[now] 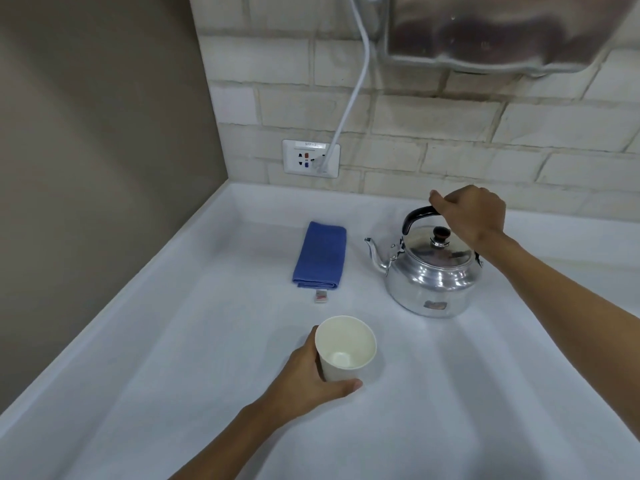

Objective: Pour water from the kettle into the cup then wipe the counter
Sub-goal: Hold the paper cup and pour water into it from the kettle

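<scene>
Kettle (433, 275) upright on white worktop (207, 393), right hand (471, 211) grip clamped on handle; left hand (308, 379) grip wraps cup (344, 348); blue cloth (320, 254) folded nearby.

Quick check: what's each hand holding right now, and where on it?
The left hand wraps the white paper cup around its side wall. The right hand grips the kettle by its black top handle; the kettle sits on the counter.

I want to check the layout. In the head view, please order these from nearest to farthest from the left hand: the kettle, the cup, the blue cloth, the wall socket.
1. cup: inside the left hand grip.
2. blue cloth: beyond the cup, slightly left.
3. kettle: to the right, under the right hand.
4. wall socket: on the back wall.
</scene>
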{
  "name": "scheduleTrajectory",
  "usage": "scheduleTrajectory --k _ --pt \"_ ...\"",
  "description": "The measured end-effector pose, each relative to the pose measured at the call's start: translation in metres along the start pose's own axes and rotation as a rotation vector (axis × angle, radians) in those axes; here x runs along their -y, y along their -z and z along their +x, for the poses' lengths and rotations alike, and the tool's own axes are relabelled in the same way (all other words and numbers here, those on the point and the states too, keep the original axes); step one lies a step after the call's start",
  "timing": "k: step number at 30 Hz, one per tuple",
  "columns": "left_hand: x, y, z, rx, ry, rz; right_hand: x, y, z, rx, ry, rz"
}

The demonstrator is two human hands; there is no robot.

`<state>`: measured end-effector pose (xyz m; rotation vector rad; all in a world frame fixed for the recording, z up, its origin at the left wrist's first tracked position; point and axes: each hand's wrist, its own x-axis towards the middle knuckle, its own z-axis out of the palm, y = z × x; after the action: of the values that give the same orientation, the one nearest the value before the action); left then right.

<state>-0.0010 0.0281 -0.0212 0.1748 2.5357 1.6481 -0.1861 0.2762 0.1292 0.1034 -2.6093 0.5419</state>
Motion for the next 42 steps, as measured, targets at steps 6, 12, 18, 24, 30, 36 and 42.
scheduleTrajectory --k 6,12,18,24,30,36,42 --pt "0.003 -0.001 0.0 -0.028 -0.017 0.027 0.019 0.02 -0.007 -0.037 0.121 0.03" --pt "0.002 -0.001 -0.001 -0.03 -0.011 0.046 0.041 0.045 -0.025 -0.011 0.261 -0.028" --pt "0.002 0.0 -0.002 -0.033 -0.008 0.061 0.056 0.066 -0.043 -0.007 0.338 -0.063" --pt "0.001 0.0 -0.003 -0.038 -0.014 0.061 0.067 0.086 -0.06 -0.01 0.42 -0.131" --pt "0.0 0.0 -0.003 -0.037 -0.027 0.055 0.079 0.098 -0.074 0.005 0.494 -0.198" --pt "0.0 0.0 -0.003 -0.037 -0.033 0.049 0.092 0.106 -0.084 0.006 0.544 -0.274" --pt "0.001 0.0 -0.003 -0.03 -0.036 0.04 0.099 0.107 -0.086 0.007 0.61 -0.303"
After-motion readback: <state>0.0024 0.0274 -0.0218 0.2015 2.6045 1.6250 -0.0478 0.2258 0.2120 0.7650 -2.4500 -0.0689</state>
